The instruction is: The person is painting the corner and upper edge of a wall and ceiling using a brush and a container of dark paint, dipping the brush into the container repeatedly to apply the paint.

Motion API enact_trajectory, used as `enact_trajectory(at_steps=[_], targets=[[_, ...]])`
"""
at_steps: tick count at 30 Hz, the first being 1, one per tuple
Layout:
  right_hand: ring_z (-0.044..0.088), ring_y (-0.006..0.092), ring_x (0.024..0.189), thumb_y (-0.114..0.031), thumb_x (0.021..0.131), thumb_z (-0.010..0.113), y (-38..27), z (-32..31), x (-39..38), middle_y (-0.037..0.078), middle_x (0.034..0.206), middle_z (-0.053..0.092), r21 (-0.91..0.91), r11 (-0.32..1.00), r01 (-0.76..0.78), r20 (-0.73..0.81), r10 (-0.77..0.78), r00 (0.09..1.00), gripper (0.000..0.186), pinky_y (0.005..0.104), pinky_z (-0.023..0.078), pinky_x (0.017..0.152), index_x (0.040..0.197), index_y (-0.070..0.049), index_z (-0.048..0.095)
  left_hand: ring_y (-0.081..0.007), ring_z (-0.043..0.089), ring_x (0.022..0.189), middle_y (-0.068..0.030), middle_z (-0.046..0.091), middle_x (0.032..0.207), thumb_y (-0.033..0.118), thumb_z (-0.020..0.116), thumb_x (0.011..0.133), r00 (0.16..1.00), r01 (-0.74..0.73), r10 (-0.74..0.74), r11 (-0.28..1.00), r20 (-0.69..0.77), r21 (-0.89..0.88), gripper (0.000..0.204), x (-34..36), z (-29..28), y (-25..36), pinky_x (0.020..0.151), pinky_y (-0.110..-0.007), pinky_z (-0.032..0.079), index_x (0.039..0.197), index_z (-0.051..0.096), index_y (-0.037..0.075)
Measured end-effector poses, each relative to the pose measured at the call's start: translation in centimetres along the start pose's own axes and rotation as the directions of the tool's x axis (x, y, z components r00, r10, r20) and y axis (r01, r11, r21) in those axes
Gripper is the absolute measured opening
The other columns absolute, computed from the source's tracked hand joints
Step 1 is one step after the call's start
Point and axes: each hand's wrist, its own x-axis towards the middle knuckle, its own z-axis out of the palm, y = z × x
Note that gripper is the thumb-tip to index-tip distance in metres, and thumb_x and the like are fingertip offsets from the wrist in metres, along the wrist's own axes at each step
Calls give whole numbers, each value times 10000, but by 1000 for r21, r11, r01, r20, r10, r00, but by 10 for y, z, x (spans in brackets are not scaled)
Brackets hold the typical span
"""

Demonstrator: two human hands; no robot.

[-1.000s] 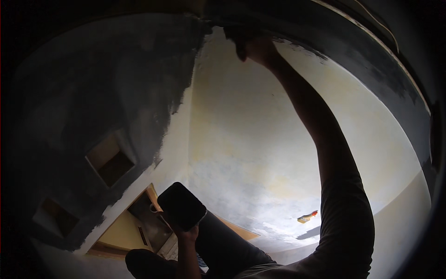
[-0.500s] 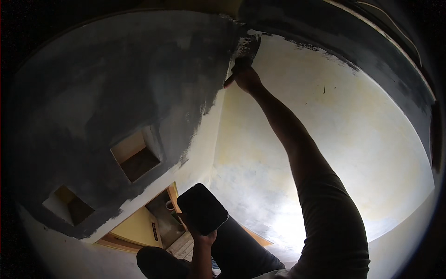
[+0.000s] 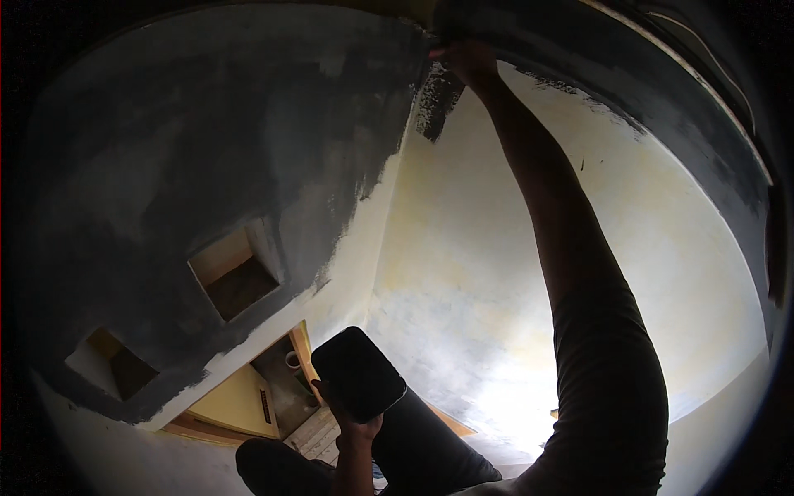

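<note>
My left hand (image 3: 360, 426) grips a dark, rounded-square container (image 3: 357, 372) low in the middle, above my bent leg (image 3: 422, 446). My right arm reaches up to the top corner, where my right hand (image 3: 470, 62) is closed near the dark painted band along the wall's top; whatever it holds blends into the dark paint. Just below that hand a dark, streaky patch of paint (image 3: 438, 99) lies on the pale wall (image 3: 447, 231). The wall on the left (image 3: 141, 182) is coated dark grey, with a ragged unpainted pale strip beside the corner.
Two square recesses (image 3: 233, 277) are cut into the grey wall. Below at lower left is an opening with a wooden frame (image 3: 299, 341), a pale yellow door (image 3: 231, 407), a white round object and wooden boards. A cable (image 3: 719, 58) runs along the top right.
My right hand moved down and left along the corner, then back up to the top. A dark patch now shows below it. The view has shifted slightly; my left hand still holds the container.
</note>
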Motion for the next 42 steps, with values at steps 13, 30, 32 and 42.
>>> enact_trajectory(at_steps=[13,30,32,42], targets=[[661,398,1092,-65,909,612,-39,75,-46,201,1227,665,202,978,59,190,-98,977,403,447,531,962,1292,-172,678,-269,679,1163,-66,646,1352,719,427,984,981,185,-171,965,92,-185,706,-4,24,1,935,-466,609,1416,553,175],[616,386,1233,-115,979,561,-67,84,-63,219,1401,591,235,958,165,132,-200,971,365,473,516,1018,1196,-338,752,-346,679,1159,-123,633,1384,734,505,939,989,151,-146,951,38,-271,775,0,11,5,903,-535,605,1445,543,147],[625,382,1209,-97,944,590,-77,71,-41,212,1304,641,230,972,51,242,-108,964,309,465,512,1019,1188,-212,742,-360,697,1132,-128,646,1373,748,505,928,991,131,-132,946,14,-296,790,-1,10,6,868,-542,627,1438,555,147],[568,380,1310,-263,942,633,-26,49,14,241,1445,551,183,983,-23,4,23,1000,426,501,441,1104,1355,-161,649,-346,698,1128,-120,666,1337,765,551,892,979,196,-204,936,3,-294,817,-5,21,10,906,-519,617,1426,566,146]])
